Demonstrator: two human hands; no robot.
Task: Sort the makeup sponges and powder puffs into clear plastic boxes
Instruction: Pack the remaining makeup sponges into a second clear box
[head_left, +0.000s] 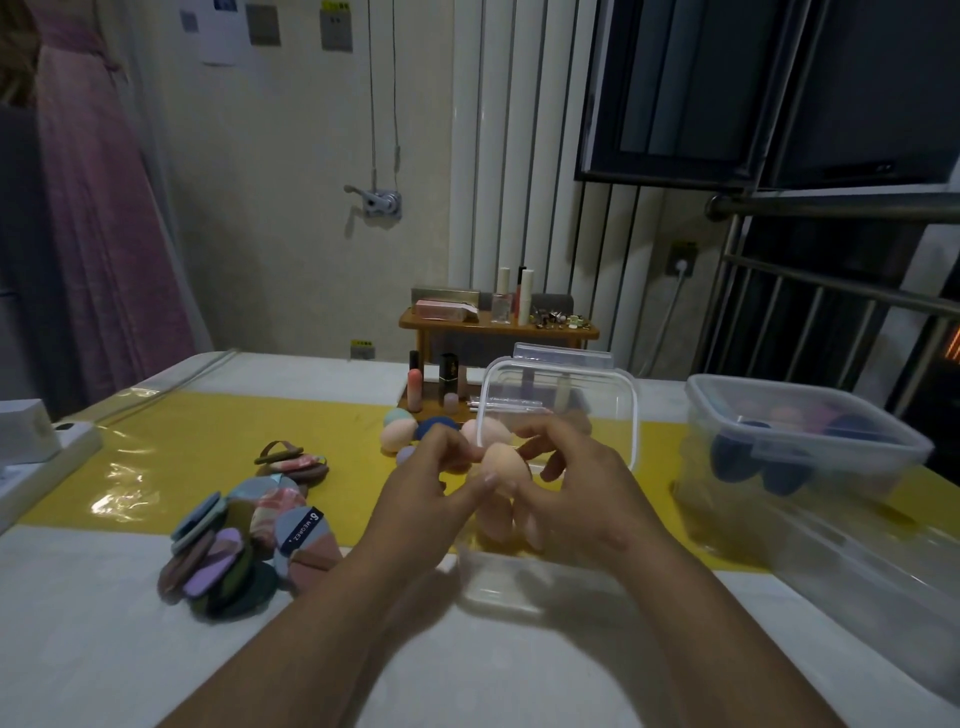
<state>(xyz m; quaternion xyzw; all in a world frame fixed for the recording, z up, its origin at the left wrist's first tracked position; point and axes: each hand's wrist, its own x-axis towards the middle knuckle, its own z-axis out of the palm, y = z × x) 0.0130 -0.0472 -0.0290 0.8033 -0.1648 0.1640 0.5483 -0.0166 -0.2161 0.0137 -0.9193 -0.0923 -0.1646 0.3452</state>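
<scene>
Both hands, left hand (431, 480) and right hand (571, 486), pinch one peach sponge (500, 466) above an open clear box (511, 582) on the worktop (93, 623). Puffs (244, 540) crowd its left; a filled box (800, 441) sits near the right edge.

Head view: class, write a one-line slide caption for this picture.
Both hands, left and right, hold a peach makeup sponge over an open clear box, powder puffs piled alongside.

powder puffs (244, 540) lie left of the open box (524, 582), filled box (795, 441) right.
</scene>
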